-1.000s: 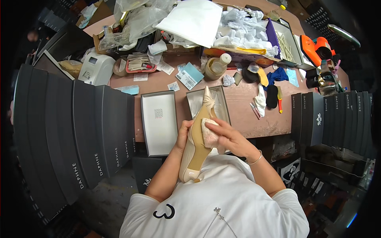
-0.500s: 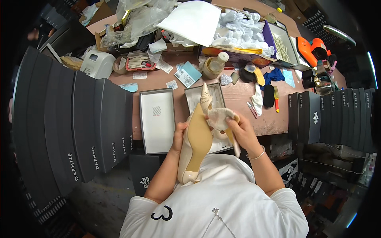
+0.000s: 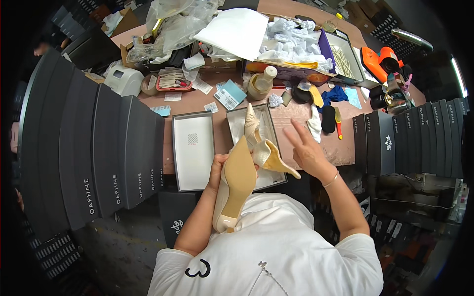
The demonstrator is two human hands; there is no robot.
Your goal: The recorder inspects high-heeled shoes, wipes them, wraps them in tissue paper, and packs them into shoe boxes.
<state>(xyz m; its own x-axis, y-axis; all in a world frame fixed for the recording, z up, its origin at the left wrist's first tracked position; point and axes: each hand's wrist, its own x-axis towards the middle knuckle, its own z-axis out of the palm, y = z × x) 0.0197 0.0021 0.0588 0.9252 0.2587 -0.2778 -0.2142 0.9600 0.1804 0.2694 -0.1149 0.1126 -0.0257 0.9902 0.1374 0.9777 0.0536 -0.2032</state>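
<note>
1. Clock directions run from the pale beige, pointed-toe heeled shoe, with 12 o'clock away from the person. It is held before the white shirt, tan sole up, toe towards 12, heel towards 7.
2. The left hand is closed around the shoe's side.
3. The right hand, at 2 o'clock, is empty and open, fingers spread.
4. Nearer at 2 o'clock is a curved cream-and-yellow piece; whether cloth or shoe part, I cannot tell.
5. At 1 o'clock, a grey-rimmed box with a white interior lies open, a pleated beige pointed toe showing over it.
6. At 10 o'clock, beside the box, is a shallow grey-rimmed, white-lined lid.
7. Farther at 2 o'clock, a yellow-and-red brush lies on the pinkish-brown bench.
</note>
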